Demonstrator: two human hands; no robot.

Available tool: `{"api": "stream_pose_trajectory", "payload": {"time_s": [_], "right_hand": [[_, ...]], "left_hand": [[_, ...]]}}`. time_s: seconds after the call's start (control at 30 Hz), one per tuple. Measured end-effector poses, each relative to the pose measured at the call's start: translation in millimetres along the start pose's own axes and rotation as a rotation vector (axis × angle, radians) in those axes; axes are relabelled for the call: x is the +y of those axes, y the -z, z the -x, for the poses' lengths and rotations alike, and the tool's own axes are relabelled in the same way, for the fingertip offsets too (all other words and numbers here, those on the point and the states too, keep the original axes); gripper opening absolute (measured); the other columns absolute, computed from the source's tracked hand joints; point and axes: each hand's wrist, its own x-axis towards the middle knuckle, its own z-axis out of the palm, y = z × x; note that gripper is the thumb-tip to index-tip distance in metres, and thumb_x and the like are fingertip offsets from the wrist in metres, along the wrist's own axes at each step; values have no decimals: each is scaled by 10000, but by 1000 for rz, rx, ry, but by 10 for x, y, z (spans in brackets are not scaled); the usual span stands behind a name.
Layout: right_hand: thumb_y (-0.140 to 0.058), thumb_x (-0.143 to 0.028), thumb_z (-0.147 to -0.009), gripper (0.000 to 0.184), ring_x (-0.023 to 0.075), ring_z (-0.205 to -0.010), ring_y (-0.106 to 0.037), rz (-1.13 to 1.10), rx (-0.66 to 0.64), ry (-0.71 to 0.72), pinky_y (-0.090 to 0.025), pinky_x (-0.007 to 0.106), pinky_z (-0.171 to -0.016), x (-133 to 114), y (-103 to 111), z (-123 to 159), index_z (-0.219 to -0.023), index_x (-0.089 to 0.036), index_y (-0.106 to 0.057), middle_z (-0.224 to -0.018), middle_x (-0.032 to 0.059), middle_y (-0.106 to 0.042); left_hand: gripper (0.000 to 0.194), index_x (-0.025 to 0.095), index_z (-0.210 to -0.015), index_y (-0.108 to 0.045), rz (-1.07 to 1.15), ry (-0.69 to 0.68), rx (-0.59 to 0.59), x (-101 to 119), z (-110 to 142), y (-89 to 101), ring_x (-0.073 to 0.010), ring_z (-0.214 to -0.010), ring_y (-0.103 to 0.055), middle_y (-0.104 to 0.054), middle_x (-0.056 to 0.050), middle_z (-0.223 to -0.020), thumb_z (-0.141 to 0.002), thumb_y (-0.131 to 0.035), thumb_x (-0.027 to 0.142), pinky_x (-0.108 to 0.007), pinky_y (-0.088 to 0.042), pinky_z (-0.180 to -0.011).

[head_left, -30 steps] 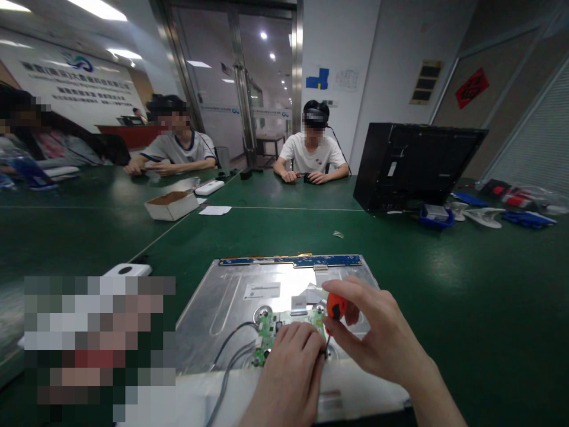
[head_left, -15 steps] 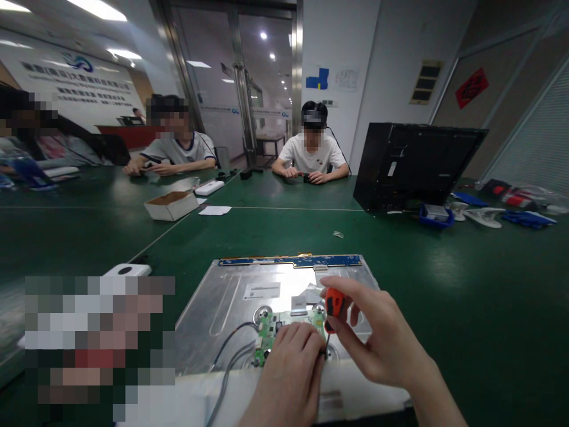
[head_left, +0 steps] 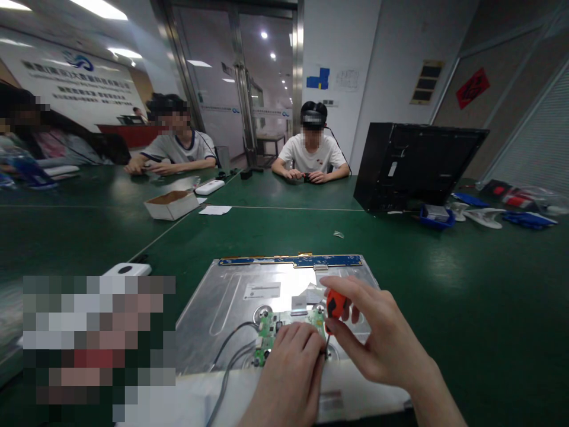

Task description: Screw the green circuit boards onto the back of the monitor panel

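Observation:
A screwdriver (head_left: pixel 336 303) with an orange and black handle stands nearly upright between the thumb and fingers of my right hand (head_left: pixel 376 332). Its thin shaft runs down to the right edge of a green circuit board (head_left: pixel 267 332). My left hand (head_left: pixel 296 362) covers much of that board, its fingers bent and pressed together, the fingertips close to the screwdriver's tip. Whatever those fingertips grip, as well as the tip itself, is hidden. Beneath the board lies a silver metal display panel (head_left: pixel 208 296) with a blue strip board (head_left: pixel 267 261) along its far edge.
Cables (head_left: pixel 229 370) run from the board's left side. A black monitor (head_left: pixel 422 166) stands at the back right, near a blue tray (head_left: pixel 438 220). Back left is a white box (head_left: pixel 171 206). Several people sit around the green table (head_left: pixel 284 231). Blurred blocks cover the lower left.
The orange screwdriver handle has turned in my right hand, its black markings shifting. My left hand and the panel stay where they were.

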Motion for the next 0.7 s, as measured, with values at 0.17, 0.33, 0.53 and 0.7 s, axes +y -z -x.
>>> {"api": "stream_pose_trajectory", "payload": {"time_s": [0.17, 0.33, 0.53, 0.7], "right_hand": [[-517, -105, -883, 554, 136, -712, -557, -42, 2, 5, -476, 254, -626, -20, 10, -7, -1399, -271, -405, -990, -1, -651], [-545, -124, -913, 417, 118, -656, -539, -18, 34, 23, -448, 242, -593, 7, -12, -5, -1296, -261, -453, -905, -25, -619], [-610, -196, -935, 362, 118, -631, -539, 60, 34, 28, -420, 259, -583, 30, -26, 3, -1259, -272, -469, -886, -35, -625], [-563, -154, -904, 468, 136, -686, -557, -5, -8, 6, -452, 271, -613, 13, -8, -7, -1341, -260, -436, -984, 1, -651]], "left_hand": [[210, 193, -979, -547, 13, 5, -19, 1, -8, -3, -293, -957, -551, -620, -85, -1028, -911, -410, 48, -492, -459, -856], [206, 188, -978, -546, -2, 8, -25, 5, -10, 18, -296, -971, -550, -619, -89, -1043, -912, -406, 52, -503, -455, -874], [207, 193, -986, -546, -16, 10, -13, -5, 2, 15, -298, -978, -556, -628, -88, -1046, -913, -409, 56, -504, -462, -877], [211, 190, -999, -539, -17, 0, 0, -13, 1, -8, -297, -973, -559, -625, -93, -1045, -903, -413, 50, -503, -467, -874]]}}
